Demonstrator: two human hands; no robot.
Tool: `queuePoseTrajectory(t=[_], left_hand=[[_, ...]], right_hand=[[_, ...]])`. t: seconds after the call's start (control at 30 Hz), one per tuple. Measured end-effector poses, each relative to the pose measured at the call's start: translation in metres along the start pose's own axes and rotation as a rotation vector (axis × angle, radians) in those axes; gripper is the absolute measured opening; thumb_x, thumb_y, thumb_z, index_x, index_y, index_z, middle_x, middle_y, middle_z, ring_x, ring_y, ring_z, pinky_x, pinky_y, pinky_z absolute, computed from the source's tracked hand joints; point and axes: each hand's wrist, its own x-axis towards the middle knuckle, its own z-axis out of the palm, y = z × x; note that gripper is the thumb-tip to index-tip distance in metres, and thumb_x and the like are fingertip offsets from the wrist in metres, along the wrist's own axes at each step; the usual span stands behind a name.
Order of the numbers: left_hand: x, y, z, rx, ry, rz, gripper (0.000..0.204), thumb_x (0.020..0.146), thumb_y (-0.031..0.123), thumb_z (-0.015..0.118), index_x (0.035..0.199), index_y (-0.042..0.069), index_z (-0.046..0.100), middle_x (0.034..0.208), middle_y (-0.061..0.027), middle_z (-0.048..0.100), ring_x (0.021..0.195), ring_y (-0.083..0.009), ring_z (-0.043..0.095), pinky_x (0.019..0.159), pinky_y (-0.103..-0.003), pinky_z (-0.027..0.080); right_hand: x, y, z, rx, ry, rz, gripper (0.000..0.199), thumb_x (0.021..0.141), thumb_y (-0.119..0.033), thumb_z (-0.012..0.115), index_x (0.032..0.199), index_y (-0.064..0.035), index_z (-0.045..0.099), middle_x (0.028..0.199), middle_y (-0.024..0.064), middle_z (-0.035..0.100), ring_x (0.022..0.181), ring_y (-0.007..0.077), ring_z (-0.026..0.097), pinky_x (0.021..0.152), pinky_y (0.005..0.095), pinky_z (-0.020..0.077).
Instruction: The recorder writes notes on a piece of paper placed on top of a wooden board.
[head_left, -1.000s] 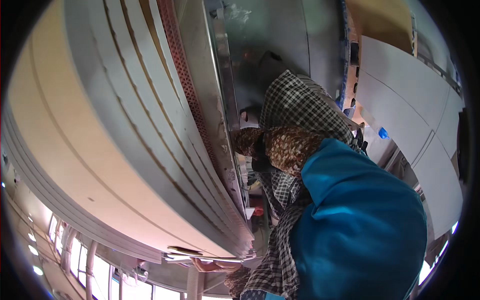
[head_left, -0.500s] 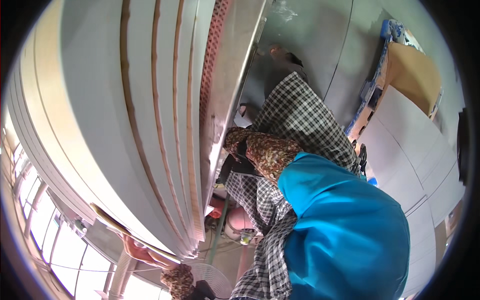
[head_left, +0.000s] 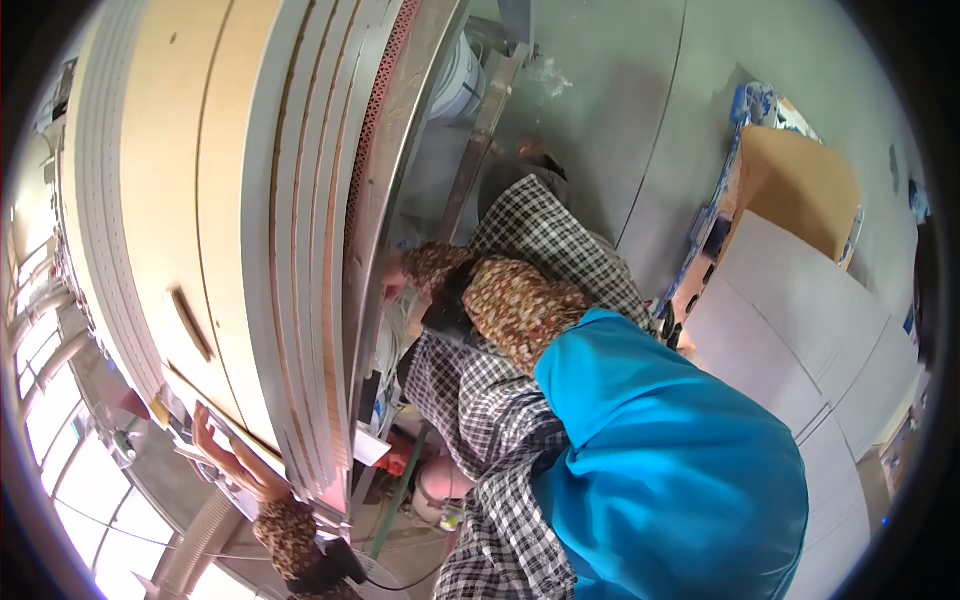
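Observation:
A tall stack of pale boards (head_left: 160,180) with grey edges fills the left side. At the stack's near lower corner, my left hand (head_left: 238,462) has its fingers stretched out and apart along the edge of the top board. A short dark-edged strip (head_left: 188,325) lies on that board, close to the hand. My right hand (head_left: 395,278) is low beside the metal table edge (head_left: 385,200) under the stack; its fingers are mostly hidden there. Floral sleeves (head_left: 525,305) cover both forearms, with a dark band at each wrist.
A white bucket (head_left: 460,82) stands by a metal leg under the table. Grey sheets (head_left: 790,300) and a brown cardboard piece (head_left: 800,190) are at the right. A ribbed hose (head_left: 195,545) runs at the lower left. A pinkish round object (head_left: 440,485) sits below the table.
My view has shifted, so more of the top board, the strip and the bucket show. My left hand's fingers now stretch out along the edge. Part of my right hand has come into sight.

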Motion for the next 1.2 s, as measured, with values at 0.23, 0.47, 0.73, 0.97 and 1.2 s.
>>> queuePoseTrajectory(t=[0.23,0.47,0.73,0.97,1.2], left_hand=[[0.003,-0.017,0.005,-0.023,0.047,0.037,0.044,0.103,0.027,0.044,0.139,0.002,0.049,0.143,-0.0179,0.05,0.134,-0.032,0.045,0.113,-0.045,0.032],[0.007,-0.019,0.004,-0.011,0.054,0.109,0.048,0.1,0.031,0.044,0.136,0.001,0.051,0.139,-0.0192,0.053,0.133,-0.0327,0.047,0.114,-0.046,0.032],[0.002,-0.026,0.002,0.0,0.035,0.057,0.049,0.101,0.034,0.043,0.138,0.003,0.05,0.141,-0.0182,0.051,0.135,-0.0317,0.045,0.115,-0.046,0.031],[-0.001,-0.039,0.003,0.011,-0.002,0.06,0.05,0.101,0.036,0.042,0.143,0.009,0.048,0.147,-0.0103,0.05,0.137,-0.0255,0.044,0.113,-0.043,0.034],[-0.005,-0.043,0.0,-0.098,-0.005,-0.059,0.059,0.1,0.044,0.044,0.142,0.002,0.049,0.146,-0.0125,0.05,0.134,-0.0243,0.046,0.113,-0.043,0.032]], right_hand=[[-0.113,-0.072,-0.131,-0.009,-0.175,-0.182,0.034,0.083,-0.017,0.08,0.105,0.0036,0.065,0.102,0.0108,0.065,0.097,0.0234,0.07,0.085,0.0347,0.0605],[-0.219,-0.126,-0.204,0.231,0.009,-0.308,0.043,0.091,-0.019,0.074,0.123,0.0057,0.058,0.112,0.0131,0.066,0.1,0.0258,0.068,0.087,0.035,0.0602],[-0.204,-0.125,-0.259,0.127,0.192,-0.339,0.033,0.098,-0.017,0.065,0.124,0.0036,0.059,0.116,0.0124,0.065,0.1,0.023,0.067,0.091,0.0343,0.0588],[-0.148,-0.094,-0.291,0.181,0.254,-0.463,0.039,0.1,-0.027,0.063,0.13,-0.0024,0.058,0.118,0.0076,0.067,0.105,0.0204,0.066,0.088,0.0349,0.058],[-0.113,-0.091,-0.31,0.482,0.187,-0.368,0.034,0.096,-0.01,0.066,0.125,0.0061,0.059,0.12,0.019,0.065,0.113,0.0321,0.063,0.1,0.0423,0.0552]])
